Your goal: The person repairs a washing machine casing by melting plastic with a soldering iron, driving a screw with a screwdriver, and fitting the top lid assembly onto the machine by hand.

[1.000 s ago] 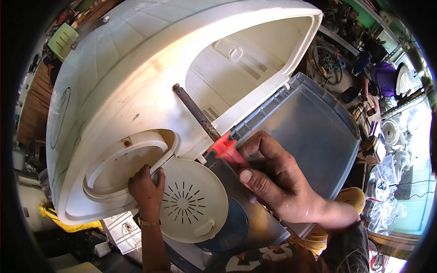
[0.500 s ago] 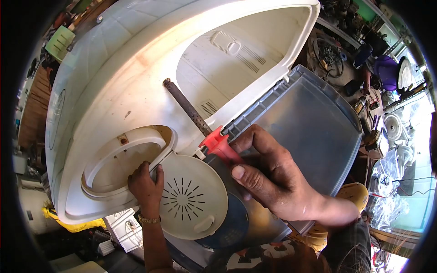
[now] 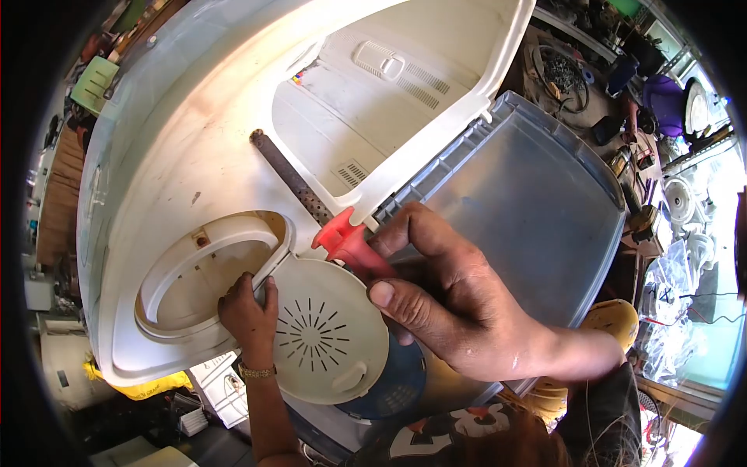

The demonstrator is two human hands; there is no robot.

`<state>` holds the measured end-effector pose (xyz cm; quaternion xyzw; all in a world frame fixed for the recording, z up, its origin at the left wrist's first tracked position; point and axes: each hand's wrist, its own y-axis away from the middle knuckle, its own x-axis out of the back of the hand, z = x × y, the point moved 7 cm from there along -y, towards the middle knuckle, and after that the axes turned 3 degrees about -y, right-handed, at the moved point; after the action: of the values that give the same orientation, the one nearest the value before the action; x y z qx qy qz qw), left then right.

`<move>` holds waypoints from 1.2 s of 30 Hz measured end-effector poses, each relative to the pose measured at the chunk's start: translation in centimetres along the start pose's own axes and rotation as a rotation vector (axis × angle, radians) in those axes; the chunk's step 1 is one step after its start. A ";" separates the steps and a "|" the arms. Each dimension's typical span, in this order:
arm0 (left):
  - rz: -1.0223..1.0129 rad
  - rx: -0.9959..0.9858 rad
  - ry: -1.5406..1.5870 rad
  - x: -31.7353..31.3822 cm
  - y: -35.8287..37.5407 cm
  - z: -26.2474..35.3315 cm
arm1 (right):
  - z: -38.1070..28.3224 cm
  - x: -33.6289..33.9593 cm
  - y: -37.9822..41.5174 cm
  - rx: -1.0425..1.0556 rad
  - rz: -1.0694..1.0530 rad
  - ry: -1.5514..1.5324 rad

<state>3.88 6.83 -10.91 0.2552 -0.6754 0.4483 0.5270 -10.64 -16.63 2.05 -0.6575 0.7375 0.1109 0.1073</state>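
A white twin-tub washing machine fills much of the view, with a large wash tub opening and a smaller oval spin opening. My right hand is closed around the red handle of a soldering iron. Its perforated metal barrel points up and left, the tip overlapping the white top panel beside the wash opening. At the edge of the spin opening, my left hand grips the rim, fingers over it and thumb along it. The round slotted spin lid hangs folded out beside that hand.
The dark translucent wash lid is folded open on the right. A yellow object stands behind my right wrist. Tools, a purple tub and clear plastic bags crowd the right side. A yellow bag lies at lower left.
The view has shifted, so the machine's top and the soldering iron appear farther left. My right hand still holds the iron, and my left hand stays on the rim.
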 end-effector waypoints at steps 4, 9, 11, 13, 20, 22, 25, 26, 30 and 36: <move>0.001 -0.002 -0.009 0.1 0.0 0.1 | 0.1 0.1 0.0 -0.020 -0.022 0.005; -0.052 0.015 -0.037 -0.4 0.0 -0.1 | 0.1 0.1 0.0 -0.019 -0.022 -0.031; -0.051 0.021 -0.026 -0.3 -0.1 -0.1 | 0.2 0.1 -0.1 -0.011 -0.016 -0.041; -0.042 0.022 -0.018 -0.2 -0.1 0.0 | 0.2 0.1 -0.1 -0.001 -0.017 -0.043; 0.009 0.003 -0.024 0.0 0.0 0.1 | 0.4 0.2 -0.1 -0.025 -0.027 0.004; 0.009 0.003 -0.023 0.0 0.0 0.1 | 0.5 0.2 -0.1 -0.032 -0.024 0.008; 0.010 0.003 -0.009 0.1 -0.1 0.2 | 0.4 0.1 0.0 -0.027 -0.016 0.013; 0.019 0.001 -0.005 0.2 -0.1 0.3 | 0.4 0.1 -0.1 -0.009 -0.015 0.018; 0.011 0.006 0.030 0.4 -0.2 0.3 | 0.1 0.1 0.1 -0.058 -0.026 0.043; -0.031 0.043 0.060 0.7 -0.4 0.3 | -0.2 -0.5 0.1 -0.095 0.048 -0.138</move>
<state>3.83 6.47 -10.11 0.2635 -0.6454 0.4618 0.5484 -10.73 -16.22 2.35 -0.6349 0.7377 0.1932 0.1240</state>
